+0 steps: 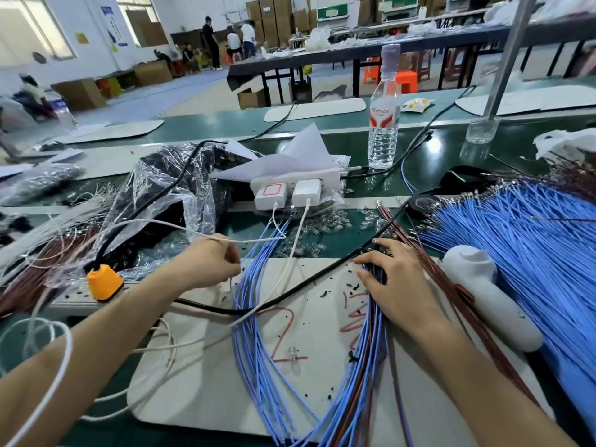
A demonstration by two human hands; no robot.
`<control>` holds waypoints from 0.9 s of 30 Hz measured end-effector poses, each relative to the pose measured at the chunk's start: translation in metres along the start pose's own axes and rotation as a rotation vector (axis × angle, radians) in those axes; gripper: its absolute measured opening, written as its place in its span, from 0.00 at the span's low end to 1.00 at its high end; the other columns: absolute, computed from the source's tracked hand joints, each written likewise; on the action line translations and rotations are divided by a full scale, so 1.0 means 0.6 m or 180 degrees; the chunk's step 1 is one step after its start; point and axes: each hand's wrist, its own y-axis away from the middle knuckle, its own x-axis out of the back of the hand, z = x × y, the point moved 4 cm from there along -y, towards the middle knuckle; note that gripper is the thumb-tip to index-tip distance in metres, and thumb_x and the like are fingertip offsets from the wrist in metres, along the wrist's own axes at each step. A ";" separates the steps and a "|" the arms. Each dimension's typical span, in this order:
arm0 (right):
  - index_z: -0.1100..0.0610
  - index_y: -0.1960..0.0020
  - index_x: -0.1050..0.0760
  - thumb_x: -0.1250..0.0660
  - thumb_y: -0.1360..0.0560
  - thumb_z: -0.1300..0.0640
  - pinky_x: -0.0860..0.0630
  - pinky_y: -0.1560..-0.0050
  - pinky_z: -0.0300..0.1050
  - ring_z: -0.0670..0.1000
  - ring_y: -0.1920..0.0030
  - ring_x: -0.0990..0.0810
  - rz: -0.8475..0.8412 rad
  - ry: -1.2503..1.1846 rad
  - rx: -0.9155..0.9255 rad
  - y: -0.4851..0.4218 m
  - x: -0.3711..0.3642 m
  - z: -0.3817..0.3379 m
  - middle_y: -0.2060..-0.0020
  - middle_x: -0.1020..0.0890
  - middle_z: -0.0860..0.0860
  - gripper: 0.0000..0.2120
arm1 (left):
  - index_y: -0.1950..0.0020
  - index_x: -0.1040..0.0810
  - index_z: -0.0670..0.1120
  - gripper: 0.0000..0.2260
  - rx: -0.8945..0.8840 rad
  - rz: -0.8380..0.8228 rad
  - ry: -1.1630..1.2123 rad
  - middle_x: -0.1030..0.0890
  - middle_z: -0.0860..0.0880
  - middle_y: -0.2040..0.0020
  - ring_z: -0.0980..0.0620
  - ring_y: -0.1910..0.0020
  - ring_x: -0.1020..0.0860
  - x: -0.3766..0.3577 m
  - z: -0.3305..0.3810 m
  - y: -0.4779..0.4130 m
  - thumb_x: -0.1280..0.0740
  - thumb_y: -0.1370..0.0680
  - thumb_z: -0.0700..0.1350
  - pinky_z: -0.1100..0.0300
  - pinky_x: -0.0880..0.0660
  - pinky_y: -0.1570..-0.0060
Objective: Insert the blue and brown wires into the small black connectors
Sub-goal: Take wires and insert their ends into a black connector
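A looped bundle of blue wires [254, 333] lies across the white board [206, 391], joined at the right by brown wires [371, 337]. My left hand [211, 261] has its fingers curled at the bundle's top left, pinching a thin wire there. My right hand [392, 282] lies flat with spread fingers on the wire ends with small black connectors [375, 271]. Tiny black bits [353, 287] are scattered on the board. A big fan of blue wires [522, 240] and loose brown wires [451, 285] lie to the right.
A white handheld tool [487, 295] lies right of my right hand. A black cable [303, 285] crosses the board. Behind stand a white power strip with chargers [290, 191], a water bottle [383, 124], plastic bags [167, 201] and an orange plug [103, 282] at left.
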 end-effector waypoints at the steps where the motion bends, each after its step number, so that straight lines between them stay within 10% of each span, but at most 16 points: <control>1: 0.51 0.44 0.20 0.34 0.23 0.53 0.43 0.28 0.51 0.52 0.29 0.39 0.0008 -0.0010 0.0004 0.001 0.000 -0.001 0.33 0.30 0.53 0.09 | 0.60 0.26 0.48 0.05 -0.0087 -0.0083 -0.0327 0.22 0.50 0.64 0.54 0.66 0.26 0.008 0.000 0.006 0.33 0.27 0.40 0.65 0.32 0.68; 7: 0.55 0.44 0.19 0.29 0.26 0.55 0.44 0.28 0.50 0.55 0.29 0.38 0.0407 -0.0062 0.0349 0.005 0.010 -0.022 0.34 0.27 0.55 0.11 | 0.63 0.24 0.50 0.11 -0.0912 -0.1019 -0.0721 0.22 0.58 0.72 0.60 0.71 0.22 0.051 0.044 0.065 0.36 0.28 0.34 0.73 0.32 0.71; 16: 0.55 0.48 0.20 0.31 0.29 0.54 0.28 0.50 0.38 0.44 0.52 0.24 -0.0055 -0.0953 0.1805 0.050 -0.014 -0.116 0.56 0.21 0.43 0.11 | 0.43 0.21 0.48 0.13 -0.2722 -0.0513 0.0238 0.22 0.53 0.61 0.64 0.64 0.24 0.030 0.196 0.139 0.34 0.24 0.34 0.75 0.32 0.62; 19: 0.40 0.52 0.21 0.36 0.30 0.61 0.31 0.56 0.25 0.30 0.57 0.26 -0.0363 -0.1829 0.1376 0.054 -0.020 -0.119 0.64 0.24 0.31 0.17 | 0.46 0.19 0.41 0.08 -0.3044 -0.0054 0.0863 0.21 0.46 0.55 0.57 0.59 0.23 0.026 0.218 0.156 0.34 0.22 0.37 0.64 0.24 0.58; 21: 0.47 0.53 0.20 0.39 0.27 0.68 0.32 0.57 0.21 0.24 0.58 0.26 -0.0670 -0.2151 0.1066 0.056 -0.034 -0.113 0.64 0.22 0.28 0.17 | 0.43 0.20 0.41 0.09 -0.3142 -0.0065 0.1268 0.21 0.43 0.50 0.50 0.56 0.20 0.019 0.216 0.164 0.35 0.22 0.38 0.55 0.21 0.56; 27: 0.58 0.57 0.27 0.46 0.22 0.46 0.20 0.64 0.43 0.55 0.65 0.16 0.0694 -0.3859 -0.0229 0.028 0.009 -0.064 0.63 0.15 0.56 0.18 | 0.57 0.21 0.45 0.02 -0.2073 0.0848 0.0489 0.23 0.55 0.65 0.60 0.68 0.27 0.029 0.061 0.108 0.30 0.25 0.39 0.70 0.31 0.64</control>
